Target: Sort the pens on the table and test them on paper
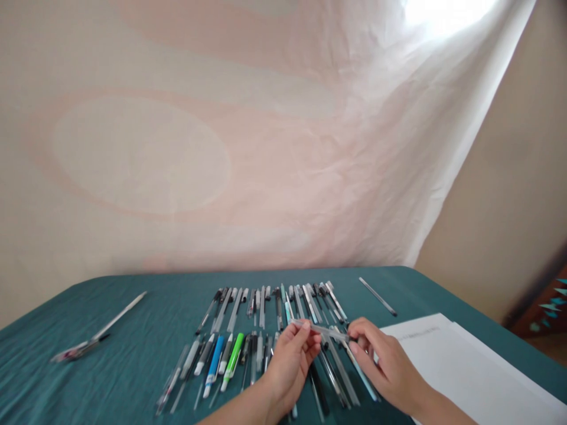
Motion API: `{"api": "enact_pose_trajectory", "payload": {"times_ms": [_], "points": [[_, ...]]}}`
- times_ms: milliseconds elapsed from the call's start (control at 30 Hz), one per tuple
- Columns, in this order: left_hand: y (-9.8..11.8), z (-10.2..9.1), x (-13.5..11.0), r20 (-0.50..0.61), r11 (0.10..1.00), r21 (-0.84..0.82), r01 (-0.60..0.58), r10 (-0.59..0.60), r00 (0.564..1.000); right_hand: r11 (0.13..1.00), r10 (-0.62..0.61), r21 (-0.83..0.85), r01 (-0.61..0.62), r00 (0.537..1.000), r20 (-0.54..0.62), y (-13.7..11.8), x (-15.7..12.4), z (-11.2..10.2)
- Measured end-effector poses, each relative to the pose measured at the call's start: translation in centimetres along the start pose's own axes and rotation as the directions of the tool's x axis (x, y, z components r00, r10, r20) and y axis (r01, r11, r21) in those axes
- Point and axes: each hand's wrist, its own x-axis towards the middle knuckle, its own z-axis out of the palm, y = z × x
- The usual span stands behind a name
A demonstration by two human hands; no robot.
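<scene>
A clear pen (325, 332) is held level between my two hands above the rows of pens. My left hand (290, 360) pinches its left end between thumb and fingers. At the other end, which looks dark, the fingertips of my right hand (383, 363) are closed on it. Under and around my hands lie two rows of pens, some hidden by my hands. A green pen (233, 361) and a blue pen (214, 365) stand out left of my left hand, among clear, grey and black ones.
White paper sheets (465, 366) with a grey scribble lie at the right. A lone pen (378, 296) rests at the back right. Several slim pens or refills (97, 336) lie at the left on the green tablecloth (146, 330). A pale cloth (266, 147) hangs behind the table.
</scene>
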Motion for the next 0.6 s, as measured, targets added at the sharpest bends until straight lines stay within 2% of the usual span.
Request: {"api": "enact_pose_trajectory", "payload": {"times_ms": [167,300,600], "points": [[0.0,-0.07,0.0,-0.005,1.0,0.015,0.007,-0.006,1.0,0.997,0.051,-0.055,-0.049,0.998,0.043,0.36,0.08,0.4],[-0.11,-0.09,0.0,0.008,1.0,0.017,0.001,-0.001,1.0,0.993,0.116,-0.009,-0.116,0.99,0.081,0.45,0.05,0.33],[0.03,0.0,0.13,-0.004,1.0,0.01,0.006,-0.005,1.0,0.989,0.147,-0.041,-0.144,0.985,0.085,0.55,0.01,0.12]]}}
